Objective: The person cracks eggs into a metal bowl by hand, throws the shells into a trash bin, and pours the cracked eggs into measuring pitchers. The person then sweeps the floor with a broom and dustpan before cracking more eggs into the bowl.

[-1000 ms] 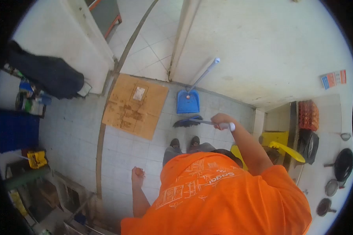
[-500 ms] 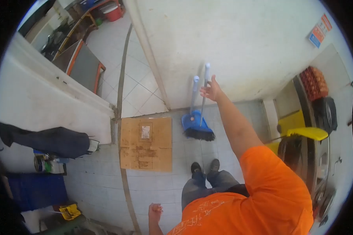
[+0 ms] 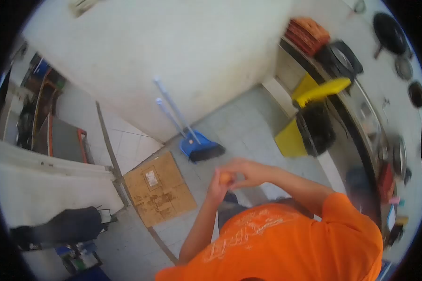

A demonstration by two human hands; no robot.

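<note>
My left hand point(image 3: 215, 191) is closed around a small round orange-brown thing point(image 3: 225, 178), egg-like in shape, in front of my body. From the other side my right hand point(image 3: 249, 173) curls over the same thing, thumb and fingers on either side of it. Motion blurs the fingers. Beyond the hands, a blue broom point(image 3: 208, 153) with dark bristles stands on the floor against the wall, beside a blue dustpan point(image 3: 187, 144). Both have long handles. A flattened cardboard sheet point(image 3: 166, 199) lies on the tiles to the left of my hands.
At right stands a yellow bin point(image 3: 290, 140) lined with a black bag, its yellow lid point(image 3: 323, 92) raised. The counter point(image 3: 361, 140) behind carries red stacked trays point(image 3: 307, 36). A doorway opens at left, near a dark hanging cloth point(image 3: 65, 227).
My right hand has left the broom and dustpan handles and come back to meet my left hand, which has risen. The view has turned right, and the bin's lid now stands raised.
</note>
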